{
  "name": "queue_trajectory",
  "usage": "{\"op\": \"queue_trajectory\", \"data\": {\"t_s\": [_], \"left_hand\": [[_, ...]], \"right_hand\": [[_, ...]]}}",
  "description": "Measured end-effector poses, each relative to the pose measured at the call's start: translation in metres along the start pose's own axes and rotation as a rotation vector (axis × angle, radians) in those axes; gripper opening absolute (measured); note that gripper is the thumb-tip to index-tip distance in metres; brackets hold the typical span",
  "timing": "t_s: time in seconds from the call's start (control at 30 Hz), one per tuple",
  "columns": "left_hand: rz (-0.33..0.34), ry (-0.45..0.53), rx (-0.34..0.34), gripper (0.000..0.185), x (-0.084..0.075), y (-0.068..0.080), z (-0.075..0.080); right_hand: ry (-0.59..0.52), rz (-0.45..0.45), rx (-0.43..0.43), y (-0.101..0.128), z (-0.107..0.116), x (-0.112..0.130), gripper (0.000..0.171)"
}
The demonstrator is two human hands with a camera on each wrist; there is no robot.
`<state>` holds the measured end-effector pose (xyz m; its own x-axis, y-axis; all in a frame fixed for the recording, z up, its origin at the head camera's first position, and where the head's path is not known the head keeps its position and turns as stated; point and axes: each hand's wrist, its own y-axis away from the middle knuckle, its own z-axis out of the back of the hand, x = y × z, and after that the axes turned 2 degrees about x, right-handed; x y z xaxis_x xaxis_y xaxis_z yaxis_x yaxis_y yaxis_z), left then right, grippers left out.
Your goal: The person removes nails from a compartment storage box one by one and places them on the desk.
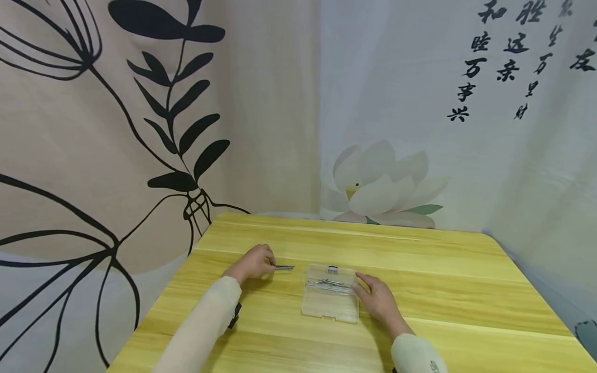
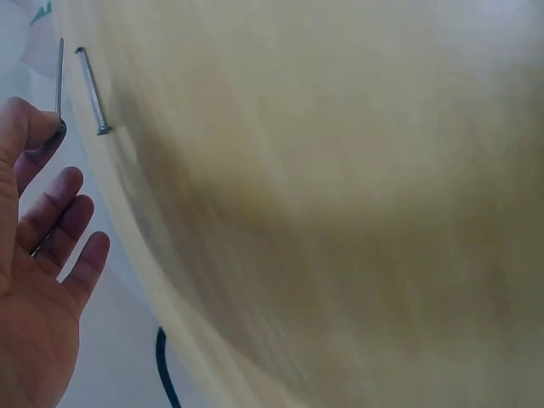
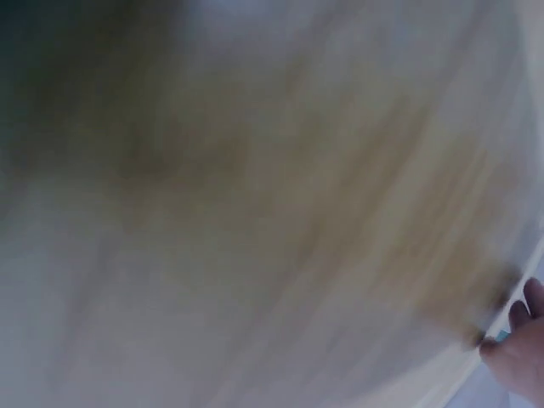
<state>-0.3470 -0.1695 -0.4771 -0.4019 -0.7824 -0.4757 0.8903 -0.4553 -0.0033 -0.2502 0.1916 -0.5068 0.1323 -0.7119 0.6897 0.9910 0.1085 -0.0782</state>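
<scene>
My left hand (image 1: pixel 255 262) is at the left of the table, pinching a nail (image 2: pixel 59 81) between thumb and forefinger. Its other fingers are spread loosely in the left wrist view. Just past that nail, another nail (image 2: pixel 93 92) lies on the wood. A clear plastic case (image 1: pixel 330 306) lies opened flat in front of me, with several nails (image 1: pixel 328 283) across its middle. My right hand (image 1: pixel 379 300) has its relaxed fingertips right at the case's right edge. The right wrist view is blurred and catches only the fingers (image 3: pixel 518 340) in its lower corner.
Everything stands on a yellow wood-grain table (image 1: pixel 448 290). Behind it hangs a printed curtain (image 1: pixel 275 129) with dark plants, a lotus and writing. On the case's far edge is a small dark-and-white label or latch (image 1: pixel 332 269).
</scene>
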Motion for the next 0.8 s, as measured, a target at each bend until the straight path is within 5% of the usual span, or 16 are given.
{"op": "queue_trajectory", "data": {"t_s": [0.5, 0.8], "left_hand": [[0.042, -0.078, -0.078, 0.002, 0.005, -0.004, -0.009], [-0.071, 0.008, -0.046, 0.01, -0.038, -0.015, -0.004]], "right_hand": [[0.022, -0.001, 0.036, 0.001, 0.005, -0.002, 0.049], [0.016, -0.009, 0.062, 0.002, 0.007, -0.001, 0.05]]}}
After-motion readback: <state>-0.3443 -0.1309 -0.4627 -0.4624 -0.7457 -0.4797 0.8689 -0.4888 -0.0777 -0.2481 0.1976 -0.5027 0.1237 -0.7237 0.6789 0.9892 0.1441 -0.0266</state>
